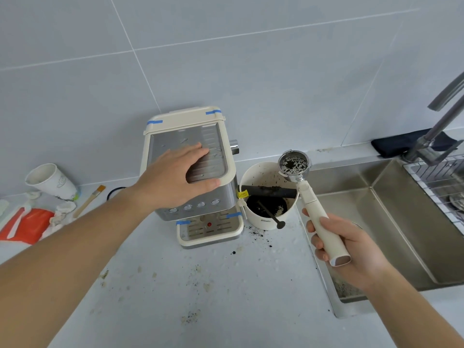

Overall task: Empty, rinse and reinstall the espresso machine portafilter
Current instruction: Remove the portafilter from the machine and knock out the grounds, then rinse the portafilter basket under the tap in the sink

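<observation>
Your left hand (179, 172) lies flat and open on the espresso machine (193, 177). At three o'clock, over the knock box (266, 197), your right hand (346, 249) grips the portafilter (295, 165). Emptying looks done; rinse the clinging grounds at the sink (391, 222) next.

Small dark print stood on the cream knock box (266, 217) and its yellow tag (242, 194), too blurred to read.

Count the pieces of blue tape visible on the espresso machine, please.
4: two on the top rear edge, left and right; two at the drip tray, left and right. Others may be hidden.
</observation>
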{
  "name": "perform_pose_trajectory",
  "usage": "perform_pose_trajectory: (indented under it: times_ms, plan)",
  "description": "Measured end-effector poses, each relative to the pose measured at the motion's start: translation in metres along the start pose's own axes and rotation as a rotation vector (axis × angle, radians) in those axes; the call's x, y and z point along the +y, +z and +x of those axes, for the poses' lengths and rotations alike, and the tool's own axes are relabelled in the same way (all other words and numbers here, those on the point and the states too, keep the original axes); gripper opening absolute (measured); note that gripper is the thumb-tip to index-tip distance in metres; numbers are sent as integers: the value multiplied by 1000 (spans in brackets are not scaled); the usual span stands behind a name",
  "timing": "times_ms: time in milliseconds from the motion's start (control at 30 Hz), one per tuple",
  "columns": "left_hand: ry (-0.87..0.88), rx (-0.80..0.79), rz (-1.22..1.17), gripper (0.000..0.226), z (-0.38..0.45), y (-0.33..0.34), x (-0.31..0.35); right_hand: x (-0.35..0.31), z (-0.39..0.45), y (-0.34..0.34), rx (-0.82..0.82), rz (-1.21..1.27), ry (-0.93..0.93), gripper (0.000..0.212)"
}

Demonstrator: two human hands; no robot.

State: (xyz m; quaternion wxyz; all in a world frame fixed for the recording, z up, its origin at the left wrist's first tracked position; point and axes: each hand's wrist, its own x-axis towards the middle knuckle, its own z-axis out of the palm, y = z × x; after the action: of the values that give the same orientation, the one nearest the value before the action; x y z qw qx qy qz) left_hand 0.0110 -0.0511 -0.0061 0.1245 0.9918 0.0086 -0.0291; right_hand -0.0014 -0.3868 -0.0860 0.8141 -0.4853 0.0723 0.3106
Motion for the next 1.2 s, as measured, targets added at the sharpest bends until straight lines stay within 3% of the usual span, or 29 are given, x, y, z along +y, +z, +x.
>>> perform_pose_trajectory:
  times_ms: [433, 600, 700, 800, 933, 1033, 1133, 1200]
  plan:
    - [-248, 78, -53, 74, -2, 10, 52, -53, 2, -50, -101, -108, 50, 34]
    - [-309, 168, -362, 49, -2, 10, 81, -66, 3, -73, -147, -98, 54, 41]
    - [-284, 246, -417, 40, -2, 14, 115, -77, 2, -88, -168, -129, 61, 54]
    - [-245, 298, -580, 37, 2, 22, 148, -89, 0, -100, -179, -157, 57, 51]
    - [-280, 300, -792, 22, 12, 37, 193, -105, -6, -119, -196, -161, 34, 48]
    - [-279, 266, -949, 11, 21, 54, 229, -117, -11, -137, -210, -183, 23, 66]
    - [-339, 210, -1105, 9, 33, 74, 259, -126, -14, -154, -193, -136, 41, 36]
    - [-376, 167, -1186, 10, 44, 88, 280, -131, -17, -165, -183, -97, 39, 36]
